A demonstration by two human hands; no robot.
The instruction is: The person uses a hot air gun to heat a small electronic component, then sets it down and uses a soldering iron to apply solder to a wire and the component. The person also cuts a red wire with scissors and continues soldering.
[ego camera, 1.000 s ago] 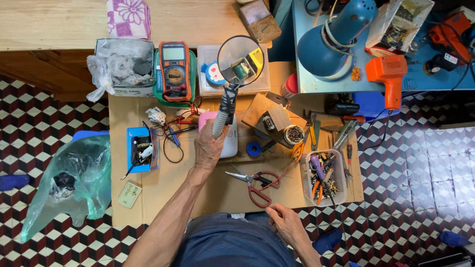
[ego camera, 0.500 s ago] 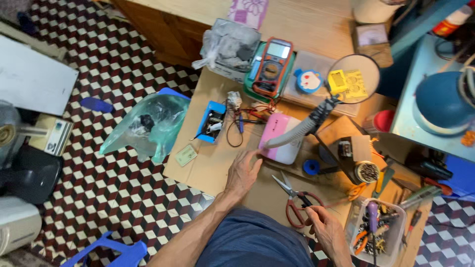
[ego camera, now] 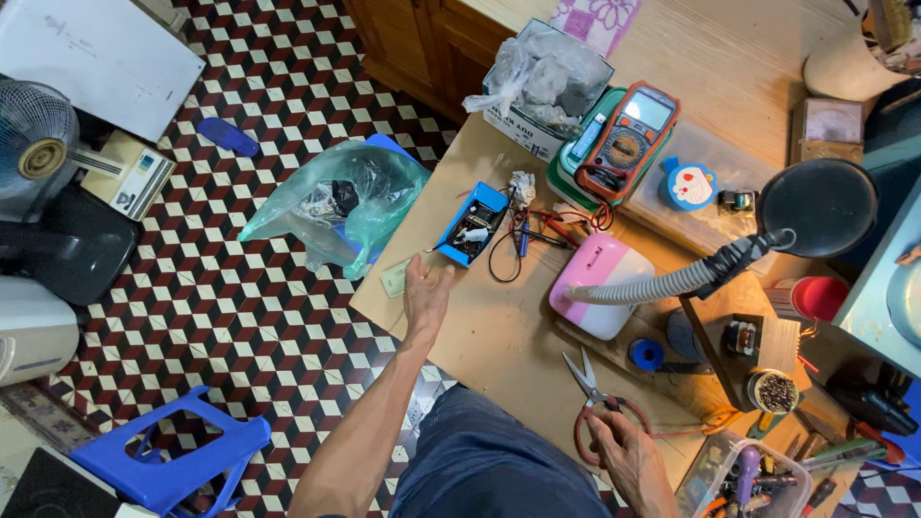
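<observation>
Two bare hands work over a low wooden table (ego camera: 499, 336). The left hand (ego camera: 424, 295) hovers open, fingers loosely spread and holding nothing, just above the table's near-left edge. Its fingertips are close to a small pale green card (ego camera: 394, 279) lying at the edge, and a little farther out sits a blue open box (ego camera: 472, 223) with small parts inside that are too small to make out. The right hand (ego camera: 622, 451) rests low on the table with its fingers curled at the red handles of a pair of scissors (ego camera: 593, 398); whether they grip the handles or only touch them is unclear, since the loops are partly covered. The blades lie open, pointing away from the person. Beyond them stand a pink and white device (ego camera: 597, 283) and a magnifier (ego camera: 815, 206) on a grey flexible neck, seen from behind. An orange multimeter (ego camera: 628, 134) lies farther back. A tool tray (ego camera: 739, 480) is cut off by the bottom edge.
</observation>
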